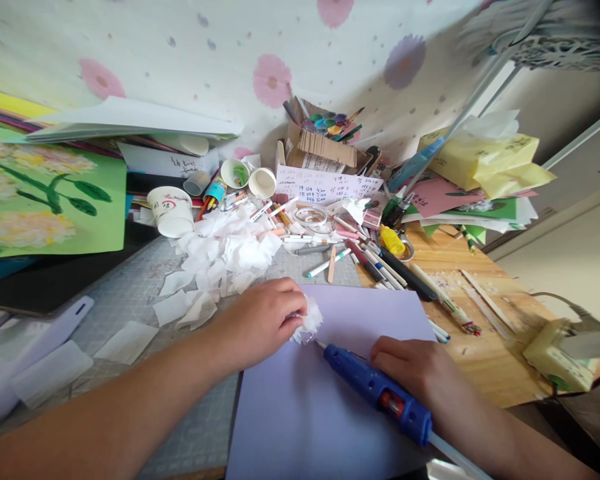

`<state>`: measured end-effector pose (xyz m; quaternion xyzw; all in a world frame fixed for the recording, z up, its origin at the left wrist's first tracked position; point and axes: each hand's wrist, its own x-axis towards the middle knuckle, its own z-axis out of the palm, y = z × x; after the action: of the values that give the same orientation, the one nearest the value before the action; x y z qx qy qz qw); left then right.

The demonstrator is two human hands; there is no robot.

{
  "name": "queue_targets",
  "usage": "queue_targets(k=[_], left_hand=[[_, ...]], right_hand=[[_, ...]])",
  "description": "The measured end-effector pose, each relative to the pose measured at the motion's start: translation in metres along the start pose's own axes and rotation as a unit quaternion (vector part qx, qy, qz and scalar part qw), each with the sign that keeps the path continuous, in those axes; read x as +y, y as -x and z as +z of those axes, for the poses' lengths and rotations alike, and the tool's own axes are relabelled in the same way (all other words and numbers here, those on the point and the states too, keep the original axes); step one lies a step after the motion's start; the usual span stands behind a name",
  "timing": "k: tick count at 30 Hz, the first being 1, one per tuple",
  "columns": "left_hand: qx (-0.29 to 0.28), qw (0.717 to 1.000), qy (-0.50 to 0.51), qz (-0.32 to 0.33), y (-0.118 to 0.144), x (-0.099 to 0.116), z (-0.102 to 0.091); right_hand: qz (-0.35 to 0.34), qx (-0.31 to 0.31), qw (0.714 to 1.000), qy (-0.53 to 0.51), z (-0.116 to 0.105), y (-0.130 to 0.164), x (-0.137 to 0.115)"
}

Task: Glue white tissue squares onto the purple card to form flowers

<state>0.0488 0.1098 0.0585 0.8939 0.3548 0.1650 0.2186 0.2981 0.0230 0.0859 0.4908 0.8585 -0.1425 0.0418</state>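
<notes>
A lavender sheet of card (300, 407) lies in front of me. On its upper left part sits a small ruffled white paper flower (311, 319). The closed fingers of my left hand (273, 317) pinch at this flower's left side. My right hand (410, 363) is wrapped round a blue glue gun (370, 383), whose pale nozzle points left, close to the flower's lower right edge. A clear glue stick (457, 457) runs out of the gun's rear end. Whether the nozzle touches the paper I cannot tell.
Loose white paper pieces (220, 260) are heaped beyond my left arm on a grey cutting mat (200, 407). Behind the card lie pens and markers (380, 263). Paper cups (171, 212) and a cardboard box (320, 143) stand further back. A power strip (560, 353) is at right.
</notes>
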Motion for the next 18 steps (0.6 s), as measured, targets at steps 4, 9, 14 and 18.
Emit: queue_targets(k=[4,9,14,18], left_hand=[[-0.001,1.000,0.001,0.004,0.000,0.001,-0.001],[-0.004,1.000,-0.001,0.002,0.001,0.001,-0.001],[-0.001,1.000,-0.003,0.006,0.001,0.000,-0.001],[-0.003,1.000,-0.003,0.005,0.001,0.000,-0.002]], right_hand=[[-0.012,0.004,1.000,0.028,0.001,0.000,-0.003],[-0.020,-0.009,1.000,0.005,-0.003,-0.002,-0.009],[-0.013,-0.006,1.000,0.019,-0.003,-0.005,-0.011],[-0.016,-0.018,1.000,-0.014,-0.006,-0.006,-0.008]])
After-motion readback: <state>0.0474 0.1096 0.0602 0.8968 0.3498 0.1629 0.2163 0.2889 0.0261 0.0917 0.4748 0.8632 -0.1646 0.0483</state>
